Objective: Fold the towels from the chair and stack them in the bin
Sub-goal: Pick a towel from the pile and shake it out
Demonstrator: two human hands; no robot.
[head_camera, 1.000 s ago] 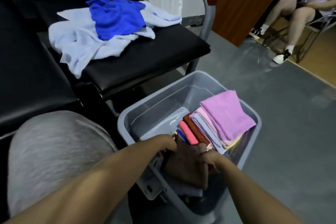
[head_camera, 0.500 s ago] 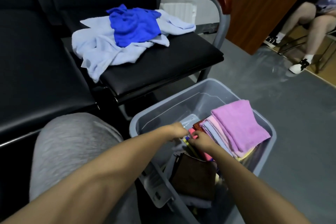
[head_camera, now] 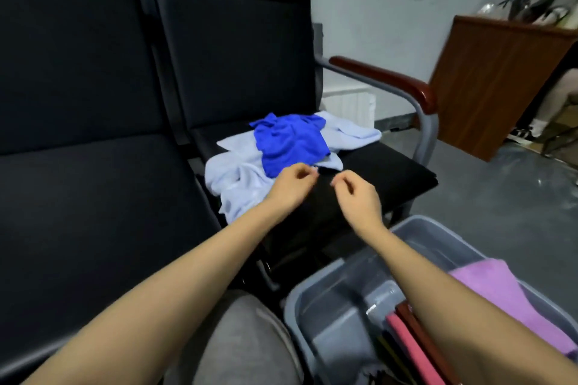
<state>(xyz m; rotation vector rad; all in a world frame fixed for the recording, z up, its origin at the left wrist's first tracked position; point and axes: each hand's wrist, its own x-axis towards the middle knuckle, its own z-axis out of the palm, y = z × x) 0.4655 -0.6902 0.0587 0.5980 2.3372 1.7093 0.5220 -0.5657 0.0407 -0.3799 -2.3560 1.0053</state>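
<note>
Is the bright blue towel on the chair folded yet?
No. The bright blue towel lies crumpled, edges uneven, atop pale blue towels.

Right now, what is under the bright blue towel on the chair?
Crumpled pale blue towelling lies under the bright blue towel, spreading out on both sides over the black chair seat. The blue towel covers its middle, so one towel or several cannot be told.
</note>
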